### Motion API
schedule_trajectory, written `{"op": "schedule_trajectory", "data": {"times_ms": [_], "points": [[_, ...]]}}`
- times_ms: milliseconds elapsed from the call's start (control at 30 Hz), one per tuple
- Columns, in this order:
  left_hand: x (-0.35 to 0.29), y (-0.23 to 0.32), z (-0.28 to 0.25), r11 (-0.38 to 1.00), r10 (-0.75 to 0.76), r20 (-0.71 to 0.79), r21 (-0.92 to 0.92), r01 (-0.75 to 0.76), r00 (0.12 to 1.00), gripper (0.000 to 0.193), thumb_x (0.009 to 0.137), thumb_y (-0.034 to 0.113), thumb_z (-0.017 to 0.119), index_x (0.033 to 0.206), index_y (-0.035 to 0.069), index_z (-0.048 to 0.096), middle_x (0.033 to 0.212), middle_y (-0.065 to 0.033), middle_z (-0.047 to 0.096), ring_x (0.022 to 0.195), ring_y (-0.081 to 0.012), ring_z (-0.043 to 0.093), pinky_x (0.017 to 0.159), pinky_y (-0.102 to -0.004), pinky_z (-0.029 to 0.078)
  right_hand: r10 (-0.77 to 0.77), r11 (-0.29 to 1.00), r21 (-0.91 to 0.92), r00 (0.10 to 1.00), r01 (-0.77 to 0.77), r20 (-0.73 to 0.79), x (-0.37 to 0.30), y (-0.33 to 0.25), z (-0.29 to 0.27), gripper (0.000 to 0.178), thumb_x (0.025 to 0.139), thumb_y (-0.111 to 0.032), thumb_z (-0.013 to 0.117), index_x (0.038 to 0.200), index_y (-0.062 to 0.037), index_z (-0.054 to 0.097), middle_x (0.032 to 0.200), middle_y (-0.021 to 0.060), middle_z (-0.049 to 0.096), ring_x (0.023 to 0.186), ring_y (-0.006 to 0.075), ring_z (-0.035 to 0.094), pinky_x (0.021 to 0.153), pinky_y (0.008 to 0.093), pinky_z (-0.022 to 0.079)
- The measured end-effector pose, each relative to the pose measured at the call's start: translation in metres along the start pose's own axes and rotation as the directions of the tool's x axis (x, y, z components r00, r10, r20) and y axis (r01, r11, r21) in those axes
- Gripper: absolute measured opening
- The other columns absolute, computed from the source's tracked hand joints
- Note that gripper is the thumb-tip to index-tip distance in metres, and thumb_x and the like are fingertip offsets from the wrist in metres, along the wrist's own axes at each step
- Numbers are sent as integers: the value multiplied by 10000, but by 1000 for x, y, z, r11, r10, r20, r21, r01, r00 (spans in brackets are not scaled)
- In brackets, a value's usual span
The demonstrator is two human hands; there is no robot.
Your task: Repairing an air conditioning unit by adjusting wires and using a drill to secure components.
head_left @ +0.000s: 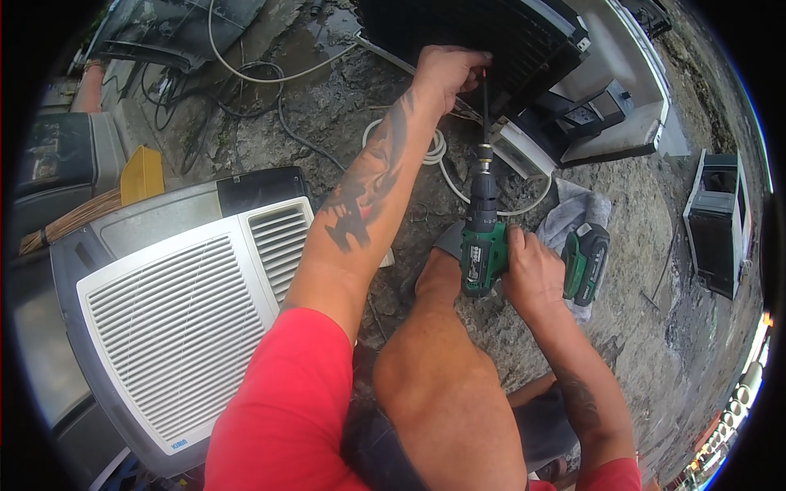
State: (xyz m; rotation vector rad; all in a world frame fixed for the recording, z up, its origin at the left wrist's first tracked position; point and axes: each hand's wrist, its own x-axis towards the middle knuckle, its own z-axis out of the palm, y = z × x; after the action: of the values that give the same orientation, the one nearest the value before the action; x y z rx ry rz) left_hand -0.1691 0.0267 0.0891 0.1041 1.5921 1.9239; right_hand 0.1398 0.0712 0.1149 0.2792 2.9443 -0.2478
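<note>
My right hand (532,270) is wrapped round the handle of a green and black cordless drill (483,245). A long thin screwdriver bit (485,114) sticks out of its chuck, pointing away from me. At the bit's far tip, my left hand (449,75) is closed in a pinch; what its fingertips hold is too small to make out. Both the tip and these fingers are at the edge of a dark, finned panel (467,29) of an opened appliance. A pale casing (622,90) curves round that appliance's right side.
To my left rests an air conditioner with a white louvred front (176,327). A pale hose (442,159) coils on the rough ground behind the drill, near a dark cable (295,135). A grey cloth (589,200) lies beneath the drill's battery. Far right is a black box-like part (712,221).
</note>
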Motion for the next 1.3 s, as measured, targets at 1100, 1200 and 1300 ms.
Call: {"op": "schedule_trajectory", "data": {"times_ms": [1100, 1200, 1300], "points": [[-23, -117, 14, 851, 86, 20, 519, -84, 996, 280, 791, 141, 719, 1008, -36, 732, 849, -132, 734, 778, -158, 671, 740, -280, 509, 17, 772, 589, 934, -239, 356, -2, -60, 67, 711, 537, -290, 837, 1040, 76, 492, 840, 326, 651, 892, 528, 626, 1004, 681, 251], [-25, -114, 14, 816, 87, 9, 573, -76, 996, 285, 739, 188, 719, 971, 25, 751, 873, -150, 729, 835, -247, 689, 777, -316, 524, 32, 785, 572, 938, -237, 345, -2, -64, 65, 718, 535, -304, 832, 1045, 71, 493, 828, 330, 647, 880, 529, 626, 1021, 663, 240], [-21, -115, 13, 817, 73, 4, 573, -62, 997, 259, 703, 224, 699, 908, 82, 766, 902, -147, 725, 889, -327, 694, 806, -356, 539, 40, 772, 581, 931, -259, 362, 0, -66, 65, 720, 535, -311, 830, 1048, 64, 492, 810, 333, 643, 865, 531, 626, 1032, 637, 247]]}}
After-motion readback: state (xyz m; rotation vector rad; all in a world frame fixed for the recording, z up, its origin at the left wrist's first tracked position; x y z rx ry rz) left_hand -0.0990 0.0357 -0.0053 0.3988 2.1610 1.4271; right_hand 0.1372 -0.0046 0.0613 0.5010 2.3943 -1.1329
